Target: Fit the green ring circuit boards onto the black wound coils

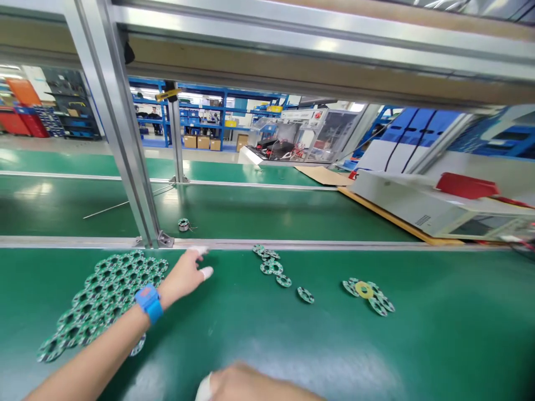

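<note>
The left hand (183,278) is over the green worktop (234,312), just right of a block of green ring-shaped circuit boards (103,289); its thumb and forefinger, in white fingertip covers, are spread apart with nothing between them. The left forearm, with a blue wristband (149,303), crosses the block and hides some boards. The right hand (242,384) is at the near edge, blurred and partly cut off; I cannot tell how its fingers stand. Farther right lie a loose trail of similar rings (271,267) and a small cluster (378,301) with a flat yellow ring (364,283) among it. A silver aluminium post (121,133) rises from the far rail (292,245), beyond which stands a small metal cylinder (183,226) with a green top.
</note>
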